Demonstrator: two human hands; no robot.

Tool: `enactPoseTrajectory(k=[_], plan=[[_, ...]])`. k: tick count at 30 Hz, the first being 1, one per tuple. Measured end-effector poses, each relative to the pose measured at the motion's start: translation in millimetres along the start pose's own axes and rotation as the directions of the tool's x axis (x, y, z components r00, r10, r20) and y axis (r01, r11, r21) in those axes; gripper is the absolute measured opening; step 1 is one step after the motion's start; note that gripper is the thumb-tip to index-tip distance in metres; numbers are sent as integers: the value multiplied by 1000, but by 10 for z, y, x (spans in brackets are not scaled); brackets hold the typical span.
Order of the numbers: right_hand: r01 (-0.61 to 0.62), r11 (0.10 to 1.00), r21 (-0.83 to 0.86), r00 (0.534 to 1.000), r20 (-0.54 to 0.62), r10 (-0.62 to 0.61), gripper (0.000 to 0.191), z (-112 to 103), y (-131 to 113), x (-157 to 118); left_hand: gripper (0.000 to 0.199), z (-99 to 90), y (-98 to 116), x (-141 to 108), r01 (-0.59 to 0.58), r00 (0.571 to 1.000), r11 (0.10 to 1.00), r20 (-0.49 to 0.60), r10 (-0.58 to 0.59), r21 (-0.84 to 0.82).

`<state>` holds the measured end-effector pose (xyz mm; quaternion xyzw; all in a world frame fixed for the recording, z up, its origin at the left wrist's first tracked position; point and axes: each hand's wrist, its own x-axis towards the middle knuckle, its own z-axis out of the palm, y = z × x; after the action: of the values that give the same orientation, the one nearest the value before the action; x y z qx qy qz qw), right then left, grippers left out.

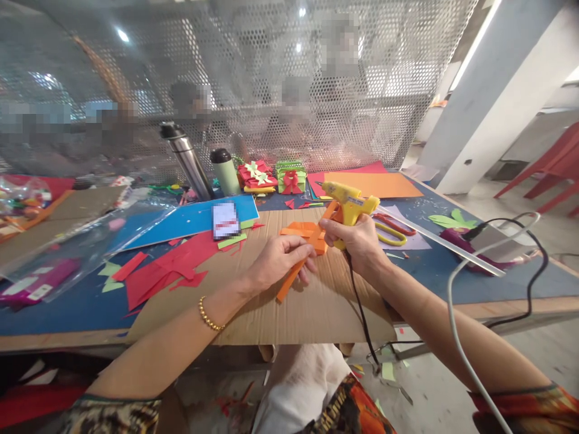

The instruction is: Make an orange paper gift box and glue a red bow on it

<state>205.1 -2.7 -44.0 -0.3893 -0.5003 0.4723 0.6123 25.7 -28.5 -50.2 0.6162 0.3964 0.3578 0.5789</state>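
Note:
My left hand (284, 259) pinches an orange paper strip (288, 283), which slants up toward the right hand. Wrapped round the handle of a yellow hot glue gun (350, 202) is my right hand (359, 241); the nozzle points up and left. The strip's upper end passes close to the right thumb, and whether they touch I cannot tell. Behind my fingers lies a folded orange paper piece (296, 229), partly hidden. Both hands are above a brown cardboard sheet (266, 316). From the gun's handle a black cord runs down over the cardboard's front edge.
Red paper scraps (167, 271), a phone (225, 220) and a blue folder (190, 220) lie leftward. Bottles (186, 160) and small paper boxes (292, 179) stand behind. Scissors (391, 232), a clear ruler (443, 241) and a grey cable (452, 301) are on the right.

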Motion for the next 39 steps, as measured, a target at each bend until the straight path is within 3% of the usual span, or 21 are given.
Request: enactPoseTrajectory(k=[3,6,11,13,17,20,33,39], plan=[[4,1000,14,1000,2,-4,38,-11,-8,6,32,-45,17,0,-11,1000,1000,28,11,17],[19,999,45,998,52,-21,42,-21,-32,8,27,-117,35,21,-61,998,996,-10,61,59],[39,997,68,995,89,-45,59,-78,-98,3,30,-327,63,115,-126,972,985,-214,98,-121],[33,999,20,986,164,-36,64,-101,-120,-21,30,-426,78,154,-150,950,970,-299,88,-193],[87,982,-167,902,431,-7,70,-119,-118,-97,25,-559,84,204,-160,926,949,-374,49,-272],[184,944,-273,855,518,-17,76,-108,-73,-127,22,-588,59,223,-149,931,938,-363,26,-314],[222,934,-280,878,473,-67,69,-128,40,-99,21,-543,67,204,-131,944,922,-330,4,-364],[312,895,-318,877,459,-143,63,-118,2,-104,25,-544,41,218,-120,951,929,-310,6,-350]])
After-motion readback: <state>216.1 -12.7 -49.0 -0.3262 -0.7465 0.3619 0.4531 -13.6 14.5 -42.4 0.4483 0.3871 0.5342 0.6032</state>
